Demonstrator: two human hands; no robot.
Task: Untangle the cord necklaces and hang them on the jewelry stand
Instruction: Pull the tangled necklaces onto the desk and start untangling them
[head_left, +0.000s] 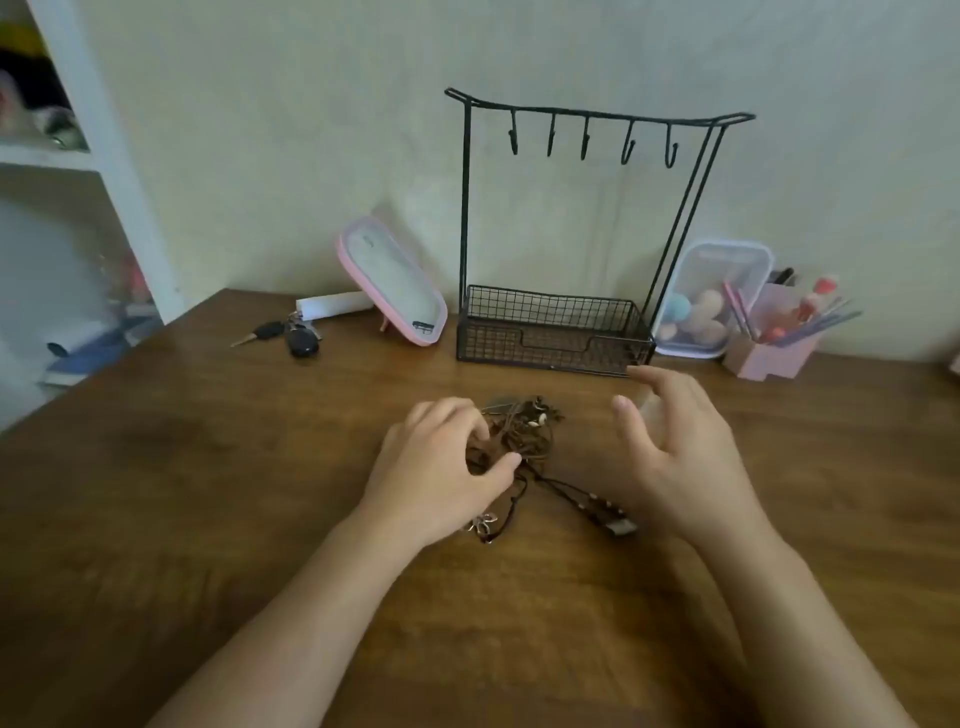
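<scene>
A tangled heap of dark brown cord necklaces with beads and small pendants lies on the wooden table, in front of the black wire jewelry stand. The stand has several bare hooks on its top bar and a mesh basket at its base. My left hand sits on the left side of the heap, fingers and thumb curled over the cords. My right hand hovers to the right of the heap, fingers spread, holding nothing. A beaded pendant end trails toward my right wrist.
A pink-framed mirror leans left of the stand, with car keys and a white tube beside it. A clear box of sponges and a pink brush holder stand to the right. White shelves rise at far left.
</scene>
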